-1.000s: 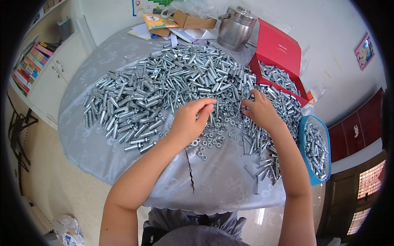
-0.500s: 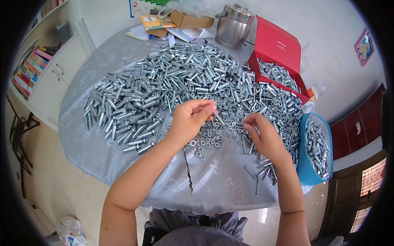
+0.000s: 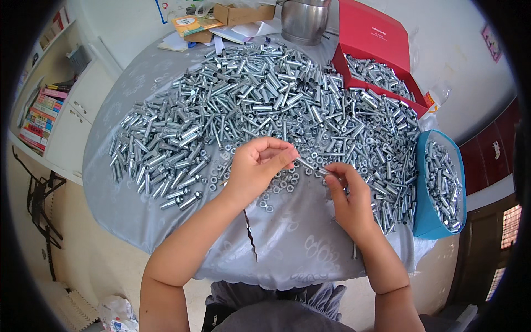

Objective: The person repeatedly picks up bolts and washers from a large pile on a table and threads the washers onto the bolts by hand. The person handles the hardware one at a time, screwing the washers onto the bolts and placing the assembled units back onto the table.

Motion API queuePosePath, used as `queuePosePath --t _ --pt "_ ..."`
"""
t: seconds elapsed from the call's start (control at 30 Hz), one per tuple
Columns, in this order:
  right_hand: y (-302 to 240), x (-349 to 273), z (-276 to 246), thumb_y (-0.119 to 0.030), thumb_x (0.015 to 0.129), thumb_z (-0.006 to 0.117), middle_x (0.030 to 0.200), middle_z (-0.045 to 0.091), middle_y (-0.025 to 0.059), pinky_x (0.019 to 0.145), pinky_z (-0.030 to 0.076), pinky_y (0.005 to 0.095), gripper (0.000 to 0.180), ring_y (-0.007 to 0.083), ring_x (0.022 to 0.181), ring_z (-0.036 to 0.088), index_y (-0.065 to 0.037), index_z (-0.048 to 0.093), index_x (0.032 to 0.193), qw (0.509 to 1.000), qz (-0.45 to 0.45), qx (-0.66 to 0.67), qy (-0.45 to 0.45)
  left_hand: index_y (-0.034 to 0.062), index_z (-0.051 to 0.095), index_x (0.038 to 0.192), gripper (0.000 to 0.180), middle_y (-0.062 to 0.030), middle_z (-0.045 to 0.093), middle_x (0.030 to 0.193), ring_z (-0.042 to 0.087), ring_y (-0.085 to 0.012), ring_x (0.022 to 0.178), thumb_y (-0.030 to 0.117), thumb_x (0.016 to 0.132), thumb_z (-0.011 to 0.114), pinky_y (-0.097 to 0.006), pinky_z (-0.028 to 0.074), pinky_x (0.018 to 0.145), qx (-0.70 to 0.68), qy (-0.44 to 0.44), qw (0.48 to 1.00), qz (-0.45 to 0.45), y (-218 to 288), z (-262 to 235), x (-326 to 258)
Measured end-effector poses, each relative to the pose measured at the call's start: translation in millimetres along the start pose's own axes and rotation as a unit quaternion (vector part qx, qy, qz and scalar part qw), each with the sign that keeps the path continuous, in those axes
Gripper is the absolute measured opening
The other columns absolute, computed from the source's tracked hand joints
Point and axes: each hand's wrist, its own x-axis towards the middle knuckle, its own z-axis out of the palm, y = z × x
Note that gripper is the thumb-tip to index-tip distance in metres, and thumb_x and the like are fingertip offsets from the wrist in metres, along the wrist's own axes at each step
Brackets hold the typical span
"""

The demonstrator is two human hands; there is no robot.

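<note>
My left hand (image 3: 255, 169) is closed in a pinch round one end of a slim metal bolt (image 3: 305, 163), which points right and slightly down. Facing it, my right hand (image 3: 352, 198) pinches a small shiny metal piece (image 3: 324, 171). The piece is close to the bolt's free end; whether they touch I cannot tell, and the fingers partly cover it. Below and between the hands lie loose hex nuts (image 3: 269, 208). Beyond them spreads a large heap of metal sleeves and bolts (image 3: 265, 83) on the grey tablecloth (image 3: 287, 243).
An open red box (image 3: 381, 91) of metal parts stands at the far right, with a blue fabric bin (image 3: 423, 188) of more parts nearer. A steel pot (image 3: 304, 22), a cardboard box (image 3: 243, 14) and papers sit at the back. A dark wavy strip (image 3: 250, 238) lies near the front edge.
My right hand has moved toward the left hand's bolt, and a small metal piece now shows in its fingertips. The left hand keeps its hold. The whole view has shifted slightly.
</note>
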Motion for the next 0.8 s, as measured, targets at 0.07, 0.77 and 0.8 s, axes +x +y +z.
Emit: queuePosePath --t 0.07,0.77,0.8 --pt "0.0 -1.1 -1.2 -0.009 0.083 0.057 0.086 0.06 0.01 0.059 0.043 0.0278 0.017 0.0181 0.065 0.053 0.0 0.055 0.098 1.0 0.002 0.009 -0.003 -0.0033 0.058 0.094 0.02 -0.0096 0.064 0.086 0.061 -0.0111 0.075 0.01 0.08 0.064 -0.021 0.049 0.068 -0.013 -0.005 1.0 -0.01 -0.8 2.2 -1.3" --pt "-5.5 -6.2 3.9 -0.001 0.078 0.064 0.087 0.06 0.0074 0.07 0.047 0.0246 0.022 0.0126 0.079 0.058 0.001 0.052 0.096 0.961 -0.032 0.276 -0.011 0.0 0.061 0.086 0.017 -0.003 0.062 0.076 0.056 -0.0052 0.066 0.016 0.08 0.065 -0.018 0.044 0.06 0.033 -0.158 0.985 -0.069 9.5 14.5 -15.1" --pt "-4.9 -5.6 3.6 -0.001 0.078 0.064 0.087 0.06 0.0072 0.07 0.047 0.0244 0.022 0.0123 0.079 0.058 0.001 0.052 0.096 0.954 -0.023 0.3 -0.003 0.0002 0.061 0.087 0.018 -0.0025 0.062 0.075 0.055 -0.0049 0.066 0.017 0.081 0.064 -0.018 0.043 0.06 0.032 -0.155 0.985 -0.064 9.2 14.8 -14.8"
